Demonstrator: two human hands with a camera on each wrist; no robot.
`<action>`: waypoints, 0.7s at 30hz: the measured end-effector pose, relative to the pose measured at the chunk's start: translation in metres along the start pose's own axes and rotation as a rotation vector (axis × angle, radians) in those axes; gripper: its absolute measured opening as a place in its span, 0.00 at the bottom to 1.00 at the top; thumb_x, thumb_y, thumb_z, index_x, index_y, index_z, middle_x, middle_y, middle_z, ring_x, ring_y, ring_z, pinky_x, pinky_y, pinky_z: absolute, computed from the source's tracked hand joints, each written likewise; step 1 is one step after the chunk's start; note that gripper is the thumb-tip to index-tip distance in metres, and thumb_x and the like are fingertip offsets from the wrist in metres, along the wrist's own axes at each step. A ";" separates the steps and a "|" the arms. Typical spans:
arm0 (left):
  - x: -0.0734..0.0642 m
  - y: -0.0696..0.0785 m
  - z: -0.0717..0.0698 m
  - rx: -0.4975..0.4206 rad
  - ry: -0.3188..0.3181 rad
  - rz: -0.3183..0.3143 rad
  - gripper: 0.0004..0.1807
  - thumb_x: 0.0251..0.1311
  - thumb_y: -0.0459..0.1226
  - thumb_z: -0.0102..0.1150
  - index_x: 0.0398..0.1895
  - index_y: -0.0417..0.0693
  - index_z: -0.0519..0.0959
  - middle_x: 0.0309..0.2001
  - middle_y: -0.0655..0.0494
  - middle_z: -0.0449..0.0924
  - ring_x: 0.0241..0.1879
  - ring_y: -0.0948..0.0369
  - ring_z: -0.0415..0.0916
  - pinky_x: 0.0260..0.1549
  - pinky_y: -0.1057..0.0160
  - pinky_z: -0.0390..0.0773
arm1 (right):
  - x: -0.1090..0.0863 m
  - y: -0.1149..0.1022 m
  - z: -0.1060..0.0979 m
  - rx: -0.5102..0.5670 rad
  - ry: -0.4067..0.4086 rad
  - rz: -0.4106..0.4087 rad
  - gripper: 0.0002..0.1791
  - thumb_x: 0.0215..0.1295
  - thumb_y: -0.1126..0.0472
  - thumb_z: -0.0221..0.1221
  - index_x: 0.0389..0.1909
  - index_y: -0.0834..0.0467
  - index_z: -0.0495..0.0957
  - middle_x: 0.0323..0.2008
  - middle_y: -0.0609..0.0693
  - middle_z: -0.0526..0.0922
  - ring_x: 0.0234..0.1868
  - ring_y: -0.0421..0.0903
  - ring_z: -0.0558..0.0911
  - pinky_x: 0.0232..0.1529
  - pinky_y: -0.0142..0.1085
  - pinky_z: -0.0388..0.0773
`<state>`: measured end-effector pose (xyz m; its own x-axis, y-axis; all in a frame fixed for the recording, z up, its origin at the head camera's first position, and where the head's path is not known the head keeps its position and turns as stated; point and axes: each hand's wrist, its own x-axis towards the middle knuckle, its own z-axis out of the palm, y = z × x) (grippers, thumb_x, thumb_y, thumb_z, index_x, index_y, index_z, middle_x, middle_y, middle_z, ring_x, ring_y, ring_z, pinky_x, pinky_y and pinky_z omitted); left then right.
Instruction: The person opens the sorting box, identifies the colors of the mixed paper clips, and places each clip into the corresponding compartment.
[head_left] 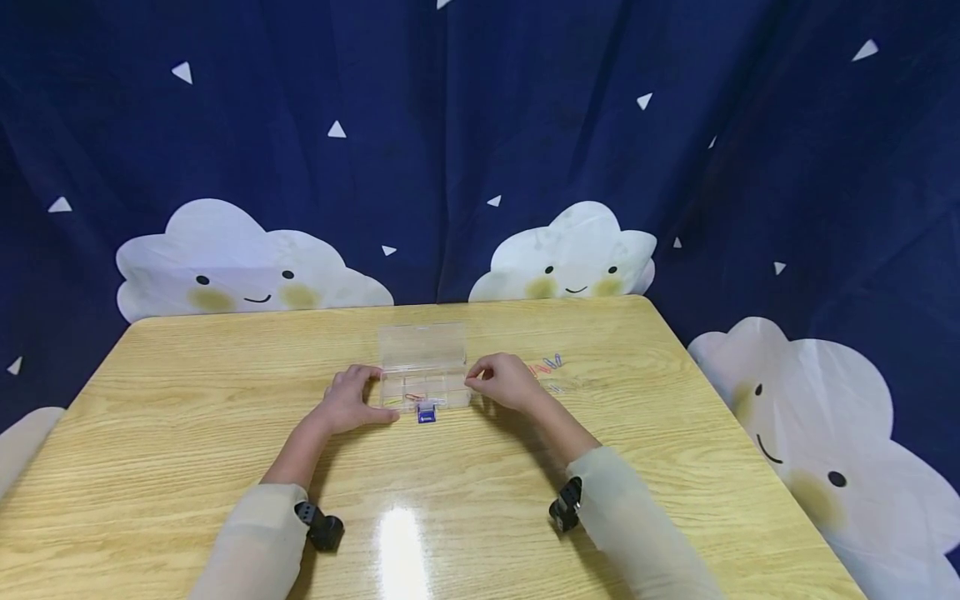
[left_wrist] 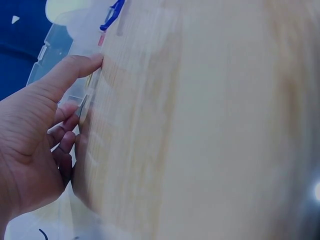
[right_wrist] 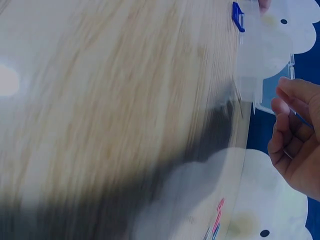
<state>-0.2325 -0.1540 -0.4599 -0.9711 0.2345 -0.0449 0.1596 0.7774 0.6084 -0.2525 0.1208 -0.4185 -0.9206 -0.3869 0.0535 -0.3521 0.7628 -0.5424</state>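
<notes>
A clear plastic compartment box [head_left: 455,401] lies on the table with its lid [head_left: 422,346] tilted up at the back. My left hand [head_left: 350,401] holds the box's left end, thumb at the front edge and fingers round the side. A red paper clip [head_left: 414,397] and a yellow one [head_left: 394,402] show inside, toward the front left. My right hand [head_left: 504,381] is at the box's right end, thumb and forefinger tips together; I cannot tell whether something small is pinched there. In the right wrist view its other fingers [right_wrist: 281,142] are curled.
Right of my right hand lie several loose clips: red [head_left: 542,369], blue [head_left: 552,362] and paler ones [head_left: 555,388]. A blue label [head_left: 426,414] marks the box's front. The wooden table [head_left: 187,417] meets a dark blue curtain [head_left: 450,150] with cloud prints behind and at the right.
</notes>
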 end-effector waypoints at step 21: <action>0.000 0.001 0.000 0.000 -0.004 -0.005 0.43 0.36 0.55 0.67 0.55 0.44 0.64 0.58 0.45 0.60 0.56 0.47 0.54 0.53 0.45 0.55 | -0.024 0.043 -0.034 -0.013 0.006 0.061 0.08 0.57 0.54 0.57 0.31 0.53 0.81 0.23 0.45 0.78 0.20 0.39 0.71 0.24 0.31 0.67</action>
<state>-0.2323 -0.1535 -0.4595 -0.9712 0.2326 -0.0508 0.1546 0.7786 0.6082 -0.2516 0.1807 -0.4144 -0.9414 -0.3363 0.0252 -0.2970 0.7916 -0.5340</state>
